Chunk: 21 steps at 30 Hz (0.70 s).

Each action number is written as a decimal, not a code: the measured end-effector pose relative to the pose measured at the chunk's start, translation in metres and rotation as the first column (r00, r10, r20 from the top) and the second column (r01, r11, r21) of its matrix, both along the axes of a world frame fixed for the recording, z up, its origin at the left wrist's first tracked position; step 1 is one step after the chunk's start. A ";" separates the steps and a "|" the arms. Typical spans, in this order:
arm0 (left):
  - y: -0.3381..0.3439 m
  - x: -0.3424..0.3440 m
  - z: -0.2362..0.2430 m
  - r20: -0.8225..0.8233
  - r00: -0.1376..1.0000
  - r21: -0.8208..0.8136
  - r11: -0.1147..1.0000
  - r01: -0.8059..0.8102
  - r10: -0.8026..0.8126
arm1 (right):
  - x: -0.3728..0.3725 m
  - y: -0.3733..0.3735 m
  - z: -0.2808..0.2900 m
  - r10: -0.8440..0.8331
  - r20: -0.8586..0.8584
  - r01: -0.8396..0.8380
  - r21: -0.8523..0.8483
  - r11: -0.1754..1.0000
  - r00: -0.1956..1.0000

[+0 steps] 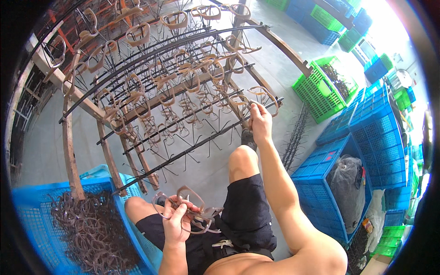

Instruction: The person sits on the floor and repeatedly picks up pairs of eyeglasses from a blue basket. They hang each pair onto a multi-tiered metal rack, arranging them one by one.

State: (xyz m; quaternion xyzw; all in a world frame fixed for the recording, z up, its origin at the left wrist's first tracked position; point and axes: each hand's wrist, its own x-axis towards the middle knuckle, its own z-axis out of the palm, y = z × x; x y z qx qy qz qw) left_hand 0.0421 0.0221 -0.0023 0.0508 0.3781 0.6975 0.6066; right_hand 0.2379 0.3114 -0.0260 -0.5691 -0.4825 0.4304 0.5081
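Note:
My left hand (176, 223) rests over my lap and grips a small bunch of brown eyeglass frames (192, 211). My right hand (260, 121) is stretched forward to a wooden rack (85, 103) crossed by black pronged bars (183, 153). Its fingers pinch a brown eyeglass frame (263, 97) hanging at the right end of a bar. Several more brown frames (183, 78) hang on the prongs across the rack. A blue crate (34, 215) at my lower left holds a heap of dark frames (91, 229).
My bare knees and black shorts (243, 215) fill the lower middle. Blue crates (366, 133) stand stacked on my right, one holding a plastic bag (346, 178). A green crate (321, 89) sits farther back. Spare pronged bars (295, 137) lie on the grey floor.

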 end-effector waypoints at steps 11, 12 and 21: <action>0.035 0.015 0.021 0.080 0.989 0.014 0.992 -0.127 0.126 | -0.027 -0.165 0.031 0.818 0.096 -0.823 0.059 0.565 0.568; 0.036 0.016 0.024 0.068 0.989 0.020 0.991 -0.133 0.131 | -0.024 -0.162 0.032 0.782 0.112 -0.788 0.017 0.616 0.613; 0.013 0.014 0.004 -0.393 0.919 0.071 0.997 0.024 0.006 | -0.064 -0.128 0.044 0.376 -0.303 -0.355 0.124 0.927 0.876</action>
